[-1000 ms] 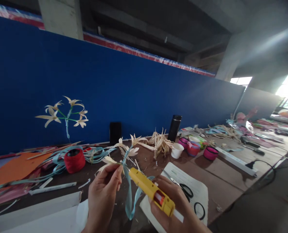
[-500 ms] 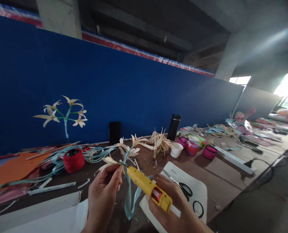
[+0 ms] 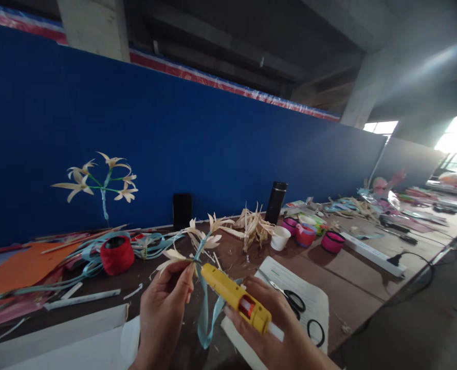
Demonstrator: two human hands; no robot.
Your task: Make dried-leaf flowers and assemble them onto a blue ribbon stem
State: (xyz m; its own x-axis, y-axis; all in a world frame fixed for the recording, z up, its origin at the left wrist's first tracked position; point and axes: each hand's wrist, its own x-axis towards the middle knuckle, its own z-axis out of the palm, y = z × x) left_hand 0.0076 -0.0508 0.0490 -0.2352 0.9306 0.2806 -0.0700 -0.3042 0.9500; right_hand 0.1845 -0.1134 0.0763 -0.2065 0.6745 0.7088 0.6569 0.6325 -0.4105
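Note:
Between thumb and fingers, my left hand (image 3: 165,303) pinches the stem of an artificial flower spray (image 3: 202,242) with cream petals. A light blue ribbon (image 3: 205,324) is wrapped on the stem and its loose end hangs down in a loop. My right hand (image 3: 269,316) is wrapped round a yellow hot glue gun (image 3: 226,289), with a pale glue stick (image 3: 276,332) poking out of its back. The gun's tip is at the ribbon-wrapped stem, close to my left fingertips; whether it touches is not clear.
Scissors (image 3: 294,303) lie on a printed sheet (image 3: 316,300) by my right hand. Beyond stand a paper cup (image 3: 279,238), a black bottle (image 3: 276,203) and dried husks (image 3: 253,226). A red roll (image 3: 116,255) and a finished-looking flower spray (image 3: 105,185) are left; a power strip (image 3: 370,254) is right.
The glue gun and my right hand have shifted very slightly left. My left hand and the flower spray stay in place.

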